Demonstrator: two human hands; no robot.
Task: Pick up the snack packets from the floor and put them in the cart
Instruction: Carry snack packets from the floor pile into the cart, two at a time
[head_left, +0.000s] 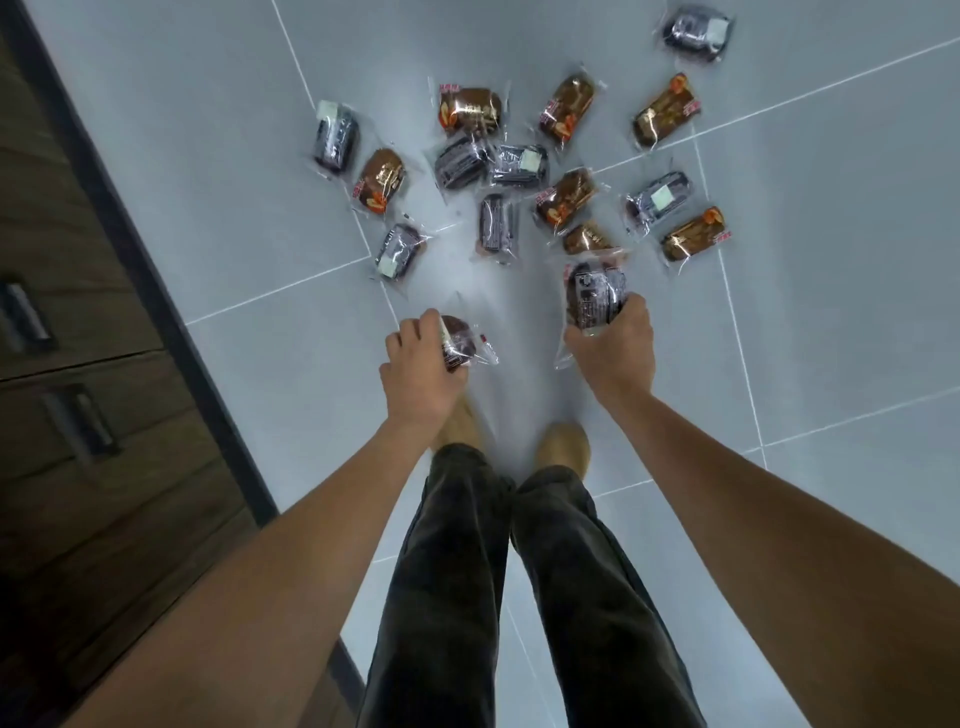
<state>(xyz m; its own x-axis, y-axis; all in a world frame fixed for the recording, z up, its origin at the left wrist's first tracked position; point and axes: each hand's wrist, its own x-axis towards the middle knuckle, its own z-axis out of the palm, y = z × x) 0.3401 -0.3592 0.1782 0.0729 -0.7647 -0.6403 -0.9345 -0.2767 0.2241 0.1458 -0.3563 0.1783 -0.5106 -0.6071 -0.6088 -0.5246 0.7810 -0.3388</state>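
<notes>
Several clear-wrapped snack packets, some dark and some golden brown, lie scattered on the grey tiled floor (208, 156) ahead of me, for example a brown one (470, 109) and a dark one (498, 224). My left hand (418, 366) grips a dark snack packet (460, 343) above the floor. My right hand (615, 348) holds another dark packet (595, 296) upright by its lower end. No cart is in view.
A dark wooden cabinet with drawers and metal handles (78, 426) runs along the left side. My legs in dark trousers (519, 597) and tan shoes (563, 444) stand below my hands. Open tiled floor extends to the right.
</notes>
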